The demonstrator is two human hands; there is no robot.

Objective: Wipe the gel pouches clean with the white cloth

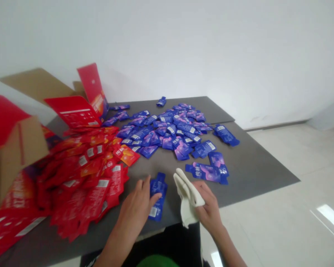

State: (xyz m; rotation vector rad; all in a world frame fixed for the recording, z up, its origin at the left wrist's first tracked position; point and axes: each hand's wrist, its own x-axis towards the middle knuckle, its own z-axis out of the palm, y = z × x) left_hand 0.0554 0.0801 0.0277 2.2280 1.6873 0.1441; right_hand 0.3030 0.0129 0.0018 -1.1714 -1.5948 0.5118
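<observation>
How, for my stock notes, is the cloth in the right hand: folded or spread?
Folded: the cream cloth is doubled over, its layered edges showing above the right hand.

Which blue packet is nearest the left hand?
The lone packet, partly hidden by the left hand; all the other blue packets lie farther away.

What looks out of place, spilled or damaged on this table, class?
Nothing is visibly spilled or torn, though blur hides detail. Mildly odd: one shiny blue narrow-necked pouch lies alone near the back of the flat grey tabletop, apart from the loose heap of blue pouches.
</observation>
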